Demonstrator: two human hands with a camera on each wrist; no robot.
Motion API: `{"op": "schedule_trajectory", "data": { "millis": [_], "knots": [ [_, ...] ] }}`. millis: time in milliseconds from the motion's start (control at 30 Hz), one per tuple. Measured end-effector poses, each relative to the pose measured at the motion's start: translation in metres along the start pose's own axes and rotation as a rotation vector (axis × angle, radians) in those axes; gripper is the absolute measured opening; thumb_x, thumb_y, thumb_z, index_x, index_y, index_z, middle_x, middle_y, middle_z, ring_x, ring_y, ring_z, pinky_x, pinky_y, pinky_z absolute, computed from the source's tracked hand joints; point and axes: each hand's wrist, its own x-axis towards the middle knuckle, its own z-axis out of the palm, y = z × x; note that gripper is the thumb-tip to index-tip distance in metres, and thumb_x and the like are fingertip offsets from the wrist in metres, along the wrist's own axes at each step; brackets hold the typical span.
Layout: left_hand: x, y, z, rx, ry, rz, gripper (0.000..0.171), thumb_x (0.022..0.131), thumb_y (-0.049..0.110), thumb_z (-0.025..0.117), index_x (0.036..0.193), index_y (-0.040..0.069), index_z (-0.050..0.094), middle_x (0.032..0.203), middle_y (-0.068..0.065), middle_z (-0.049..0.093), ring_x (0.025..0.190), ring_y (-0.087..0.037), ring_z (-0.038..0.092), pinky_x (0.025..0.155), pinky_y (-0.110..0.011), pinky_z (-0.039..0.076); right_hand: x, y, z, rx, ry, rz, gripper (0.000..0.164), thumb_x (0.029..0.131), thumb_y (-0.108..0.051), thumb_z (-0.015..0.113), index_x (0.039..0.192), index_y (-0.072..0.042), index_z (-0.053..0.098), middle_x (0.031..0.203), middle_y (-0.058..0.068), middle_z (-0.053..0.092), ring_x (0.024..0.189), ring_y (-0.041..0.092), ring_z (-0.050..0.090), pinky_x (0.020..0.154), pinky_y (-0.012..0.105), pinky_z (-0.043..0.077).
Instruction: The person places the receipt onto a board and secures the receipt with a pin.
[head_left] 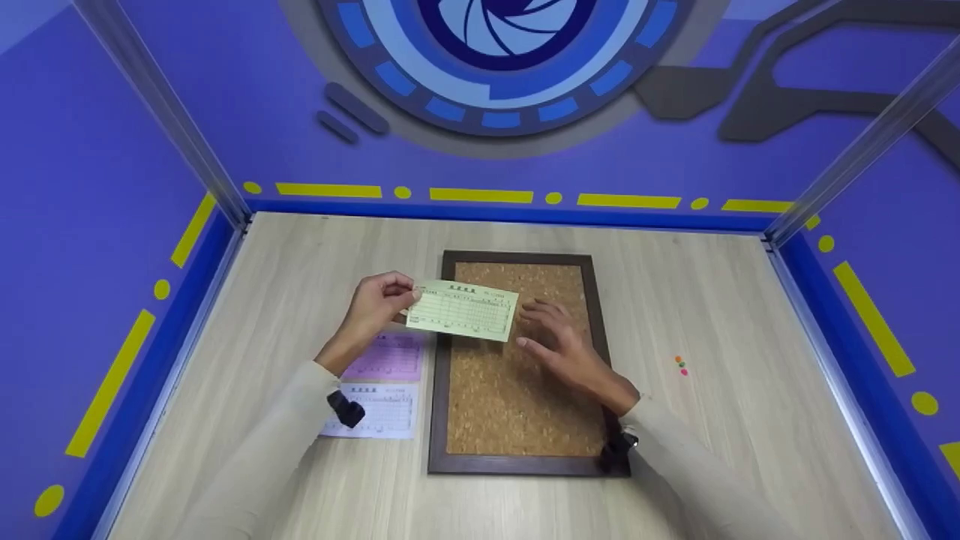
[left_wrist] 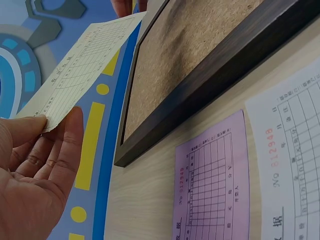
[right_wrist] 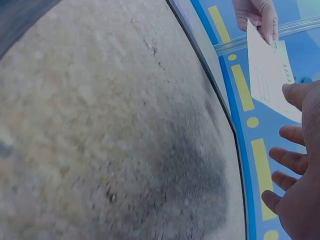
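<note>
My left hand (head_left: pixel 381 304) pinches the left end of a pale green receipt form (head_left: pixel 461 311) between thumb and fingers. The form is held up above the top part of a cork board (head_left: pixel 517 390) with a dark brown frame. Close by the form's right end, my right hand (head_left: pixel 562 345) hovers over the board with spread fingers and holds nothing. In the right wrist view its fingers (right_wrist: pixel 290 159) stand apart from one another. Left of the board lie a pink receipt form (left_wrist: pixel 212 175) and, nearer me, a white one (head_left: pixel 386 415).
Several small coloured pins or dots (head_left: pixel 681 365), orange, green and pink, lie on the wooden table (head_left: pixel 720 300) right of the board. Blue printed walls (head_left: pixel 480 169) enclose the table at the back and both sides.
</note>
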Motion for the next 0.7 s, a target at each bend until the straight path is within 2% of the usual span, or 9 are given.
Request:
{"op": "schedule_trajectory", "data": {
  "millis": [233,433,700],
  "knots": [
    [0.002,-0.001,0.008,-0.021,-0.009,0.003,0.011,0.102,0.000,0.073,0.110,-0.007,0.073,0.096,-0.013,0.076,0.080,-0.017,0.074,0.063,-0.027,0.062,0.004,-0.002,0.003,0.052,-0.005,0.059,0.045,0.102,-0.019,0.080,0.143,-0.002,0.070,0.155,0.017,0.062,0.154,0.041,0.045,0.127,0.064,0.032],
    [0.003,-0.003,0.011,-0.043,-0.014,0.016,0.012,0.103,0.000,0.072,0.111,-0.009,0.072,0.095,-0.013,0.075,0.079,-0.016,0.073,0.062,-0.027,0.062,0.006,-0.003,0.006,0.102,0.008,0.123,0.041,0.103,-0.016,0.079,0.141,-0.003,0.071,0.151,0.014,0.064,0.155,0.039,0.044,0.129,0.063,0.029],
    [0.004,-0.005,0.017,-0.116,-0.006,-0.014,0.011,0.101,-0.001,0.074,0.110,-0.009,0.072,0.092,-0.009,0.075,0.077,-0.015,0.072,0.061,-0.027,0.062,0.006,0.001,0.014,0.305,0.010,0.179,0.031,0.107,-0.013,0.073,0.138,-0.009,0.073,0.151,0.011,0.063,0.144,0.031,0.057,0.121,0.057,0.044]
  ]
}}
